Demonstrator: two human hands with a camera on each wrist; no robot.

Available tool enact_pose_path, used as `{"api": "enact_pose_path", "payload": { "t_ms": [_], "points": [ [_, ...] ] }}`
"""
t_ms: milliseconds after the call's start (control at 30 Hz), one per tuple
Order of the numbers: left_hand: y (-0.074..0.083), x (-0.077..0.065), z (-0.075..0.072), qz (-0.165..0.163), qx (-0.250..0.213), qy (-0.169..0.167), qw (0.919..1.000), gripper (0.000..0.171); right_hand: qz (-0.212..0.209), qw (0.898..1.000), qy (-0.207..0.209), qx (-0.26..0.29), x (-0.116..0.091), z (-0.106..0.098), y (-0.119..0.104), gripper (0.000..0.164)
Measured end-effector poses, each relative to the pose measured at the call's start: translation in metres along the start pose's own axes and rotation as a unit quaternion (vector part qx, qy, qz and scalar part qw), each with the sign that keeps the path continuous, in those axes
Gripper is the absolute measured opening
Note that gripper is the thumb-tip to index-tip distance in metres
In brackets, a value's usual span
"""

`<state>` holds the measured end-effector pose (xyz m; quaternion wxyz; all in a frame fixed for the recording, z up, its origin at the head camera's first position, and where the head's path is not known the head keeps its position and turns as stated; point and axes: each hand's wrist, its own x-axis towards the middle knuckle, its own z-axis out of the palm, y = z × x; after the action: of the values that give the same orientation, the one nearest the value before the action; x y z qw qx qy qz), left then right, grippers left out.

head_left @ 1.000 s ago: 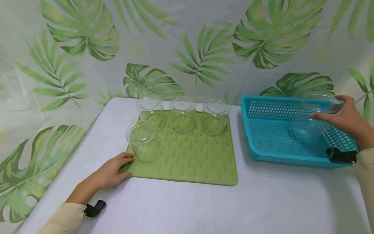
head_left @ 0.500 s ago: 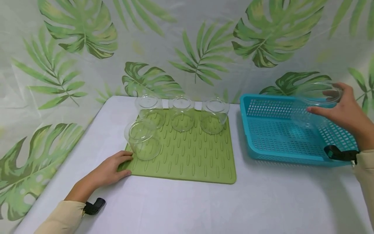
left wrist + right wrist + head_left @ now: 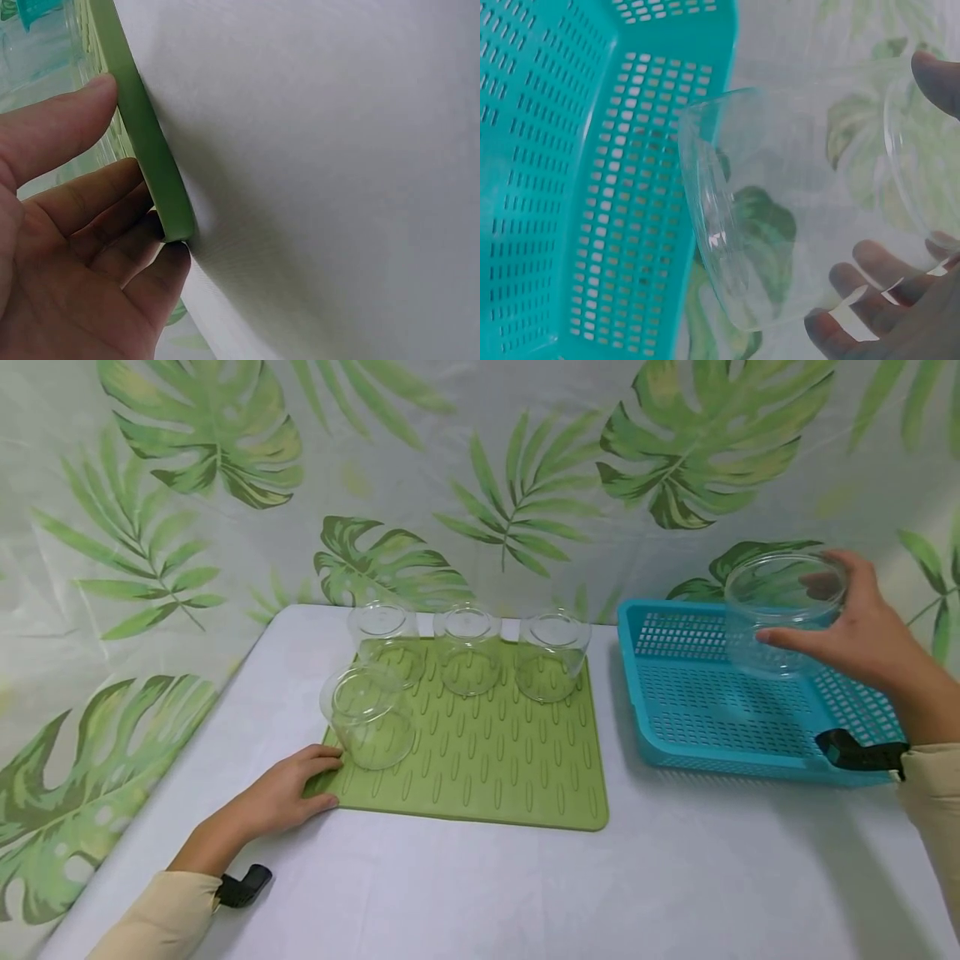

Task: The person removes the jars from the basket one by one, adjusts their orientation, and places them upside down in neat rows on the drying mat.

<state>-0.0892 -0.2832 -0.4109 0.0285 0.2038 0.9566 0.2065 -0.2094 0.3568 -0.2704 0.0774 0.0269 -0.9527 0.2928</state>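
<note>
In the head view my right hand (image 3: 862,622) grips a clear round container (image 3: 783,614), thumb on the near side and fingers round the far side. The container is raised over the blue basket (image 3: 750,768). Seen from the right wrist, the see-through container (image 3: 780,225) lies between thumb and fingers, beside the basket wall. My left hand (image 3: 281,793) holds the near left corner of a green ribbed mat (image 3: 480,777); the left wrist view has its thumb and fingers against the mat's edge (image 3: 146,142). Clear containers stand on the mat, one (image 3: 375,727) just beyond my left fingers.
Along the mat's back edge stand three clear containers: left (image 3: 390,652), middle (image 3: 468,656) and right (image 3: 552,660). A white cloth (image 3: 465,893) covers the table. Behind it hangs a leaf-print sheet (image 3: 525,468).
My right hand has lifted the clear container up from the basket and moved it slightly left. The left hand stays at the mat's corner.
</note>
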Motion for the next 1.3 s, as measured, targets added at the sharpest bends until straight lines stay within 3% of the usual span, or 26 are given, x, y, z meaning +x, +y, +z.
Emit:
{"api": "enact_pose_path", "payload": {
  "t_ms": [833,1300],
  "points": [
    [0.000,-0.001,0.003,0.000,0.000,0.000,1.0000,0.043,-0.099,0.994,-0.041,-0.003,-0.022,0.009,-0.072,0.116],
    [0.001,0.001,0.002,-0.010,-0.003,-0.002,0.9999,0.043,-0.130,0.988,-0.081,-0.002,-0.042,0.032,-0.114,0.121]
  ]
}}
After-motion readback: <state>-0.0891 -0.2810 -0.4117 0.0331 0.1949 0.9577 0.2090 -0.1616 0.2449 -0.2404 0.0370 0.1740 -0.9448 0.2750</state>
